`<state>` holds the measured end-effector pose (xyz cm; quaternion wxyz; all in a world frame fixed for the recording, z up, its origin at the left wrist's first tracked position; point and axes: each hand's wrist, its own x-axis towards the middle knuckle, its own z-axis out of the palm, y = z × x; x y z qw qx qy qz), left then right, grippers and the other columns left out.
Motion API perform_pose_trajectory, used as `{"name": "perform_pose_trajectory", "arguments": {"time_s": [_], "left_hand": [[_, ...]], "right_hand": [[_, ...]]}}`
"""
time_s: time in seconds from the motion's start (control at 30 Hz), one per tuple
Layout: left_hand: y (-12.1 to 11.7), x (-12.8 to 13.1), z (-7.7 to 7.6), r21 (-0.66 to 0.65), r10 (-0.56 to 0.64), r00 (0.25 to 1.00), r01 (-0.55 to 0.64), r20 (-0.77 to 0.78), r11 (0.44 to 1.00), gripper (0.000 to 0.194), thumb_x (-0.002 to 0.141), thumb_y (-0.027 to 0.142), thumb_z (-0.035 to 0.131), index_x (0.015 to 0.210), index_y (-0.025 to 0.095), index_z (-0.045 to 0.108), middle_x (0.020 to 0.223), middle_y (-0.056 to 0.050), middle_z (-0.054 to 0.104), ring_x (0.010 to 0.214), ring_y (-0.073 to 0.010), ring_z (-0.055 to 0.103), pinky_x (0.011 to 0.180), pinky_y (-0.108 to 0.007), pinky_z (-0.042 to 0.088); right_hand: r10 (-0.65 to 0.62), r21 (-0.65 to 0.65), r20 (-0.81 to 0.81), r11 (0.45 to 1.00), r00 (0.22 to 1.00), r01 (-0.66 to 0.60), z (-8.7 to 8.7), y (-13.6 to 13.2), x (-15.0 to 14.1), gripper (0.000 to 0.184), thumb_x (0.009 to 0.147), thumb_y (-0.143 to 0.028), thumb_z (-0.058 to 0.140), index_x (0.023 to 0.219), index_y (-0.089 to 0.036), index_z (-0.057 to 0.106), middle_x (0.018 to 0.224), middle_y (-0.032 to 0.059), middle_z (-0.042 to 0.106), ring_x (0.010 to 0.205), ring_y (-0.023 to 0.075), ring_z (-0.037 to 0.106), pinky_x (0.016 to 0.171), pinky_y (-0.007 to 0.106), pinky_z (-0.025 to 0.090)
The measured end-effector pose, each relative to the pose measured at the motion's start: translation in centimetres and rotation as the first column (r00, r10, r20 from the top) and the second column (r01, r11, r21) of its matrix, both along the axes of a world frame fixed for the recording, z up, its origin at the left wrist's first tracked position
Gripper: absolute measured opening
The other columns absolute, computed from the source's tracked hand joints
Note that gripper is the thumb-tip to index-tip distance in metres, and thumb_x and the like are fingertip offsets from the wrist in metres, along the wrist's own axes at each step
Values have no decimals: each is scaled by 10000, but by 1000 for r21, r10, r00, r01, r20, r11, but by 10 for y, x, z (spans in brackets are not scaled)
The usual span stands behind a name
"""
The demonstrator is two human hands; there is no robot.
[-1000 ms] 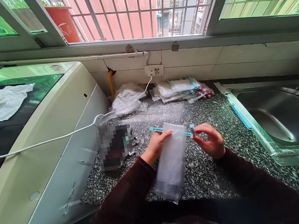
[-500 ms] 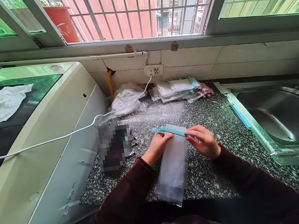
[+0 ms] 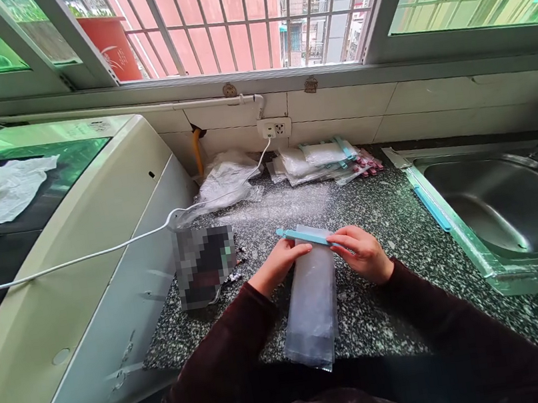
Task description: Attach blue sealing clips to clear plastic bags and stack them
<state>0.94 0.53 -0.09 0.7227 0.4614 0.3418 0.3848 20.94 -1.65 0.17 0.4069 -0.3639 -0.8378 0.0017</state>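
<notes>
A light-blue bag sealing clip (image 3: 307,236) lies across the upper part of a clear plastic bag (image 3: 309,303), whose long end hangs toward me over the counter's front edge. My left hand (image 3: 281,263) pinches the clip and bag from the left, thumb lying along the near side of the clip. At the clip's right end, my right hand (image 3: 362,253) grips it between thumb and fingers. A short piece of the bag sticks out beyond the clip on the far side. The undersides of the fingers are hidden.
Clipped bags (image 3: 318,157) are piled by the wall, beside crumpled clear plastic (image 3: 227,174). A blurred-out dark object (image 3: 207,266) lies left of my hands. A white cable (image 3: 152,232) runs to the wall socket. At right is a steel sink (image 3: 493,215) with another blue clip (image 3: 432,209) along its edge.
The clip's bars, offset before, now lie together as one strip. My right hand has shifted slightly left with its end, and the bag's lower end has swung slightly right.
</notes>
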Motion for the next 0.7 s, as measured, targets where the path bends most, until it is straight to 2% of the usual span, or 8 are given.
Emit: {"name": "perform_pose_trajectory", "arguments": {"time_s": [0.1, 0.17, 0.27, 0.37, 0.47, 0.53, 0.63, 0.7], "left_hand": [[1, 0, 0, 45, 25, 1000, -25, 4, 999, 394, 622, 415, 715, 884, 123, 674, 890, -75, 683, 817, -195, 592, 760, -283, 426], [3, 0, -2, 54, 94, 995, -93, -15, 994, 396, 615, 467, 709, 784, 112, 660, 763, -52, 658, 717, -158, 570, 690, -257, 418], [6, -1, -7, 45, 209, 974, -205, -91, 978, 436, 598, 539, 687, 607, 116, 582, 535, 12, 518, 513, -91, 447, 532, -225, 344], [8, -3, -9, 64, 267, 954, -260, -138, 963, 456, 599, 559, 667, 538, 133, 516, 465, 48, 401, 455, -68, 355, 482, -220, 277], [7, -3, -5, 103, 231, 964, -219, -129, 970, 437, 617, 549, 648, 563, 133, 527, 490, 44, 403, 483, -75, 368, 498, -221, 282], [6, -3, -1, 147, 174, 976, -155, -129, 977, 427, 623, 545, 641, 595, 129, 548, 514, 40, 421, 499, -77, 378, 505, -221, 286], [3, -3, 6, 198, 90, 984, -58, -156, 978, 428, 619, 545, 642, 641, 124, 569, 538, 38, 442, 508, -76, 378, 503, -220, 283], [2, -3, 9, 215, 49, 984, -12, -170, 977, 428, 623, 544, 639, 653, 122, 574, 548, 37, 451, 513, -75, 373, 505, -219, 283]], "right_hand": [[-1, 1, 11, 1000, 1000, 1, -1, 1, 1, 219, 826, -155, 537, 1017, -214, 626, 811, 64, 614, 726, 154, 579, 632, 281, 512], [-6, 6, 17, 1000, 1000, 6, -2, 2, 1, 215, 826, -157, 538, 1015, -213, 624, 807, 64, 611, 723, 153, 577, 632, 280, 511], [-12, 2, 31, 1000, 999, 12, -2, 2, 1, 208, 830, -166, 531, 1010, -217, 622, 804, 61, 608, 717, 152, 574, 627, 279, 508], [-18, -27, 14, 999, 1000, 19, -1, 0, 0, 199, 828, -195, 539, 1011, -220, 613, 824, 63, 608, 740, 161, 577, 644, 288, 506], [-69, -122, -94, 991, 993, 57, 0, -3, -2, 267, 807, -282, 576, 1060, -197, 570, 909, 83, 603, 753, 167, 571, 656, 305, 502], [-111, -247, -154, 966, 982, 70, 1, -3, -2, 330, 793, -347, 583, 1075, -179, 547, 922, 87, 605, 728, 163, 564, 631, 301, 493], [-98, -448, -160, 894, 982, 16, 2, -3, -2, 253, 790, -372, 565, 947, -174, 580, 814, 54, 624, 697, 155, 565, 613, 282, 474], [-74, -515, -161, 857, 984, -20, 3, -2, -3, 178, 791, -351, 555, 809, -177, 585, 730, 34, 613, 668, 144, 555, 613, 271, 461]]}}
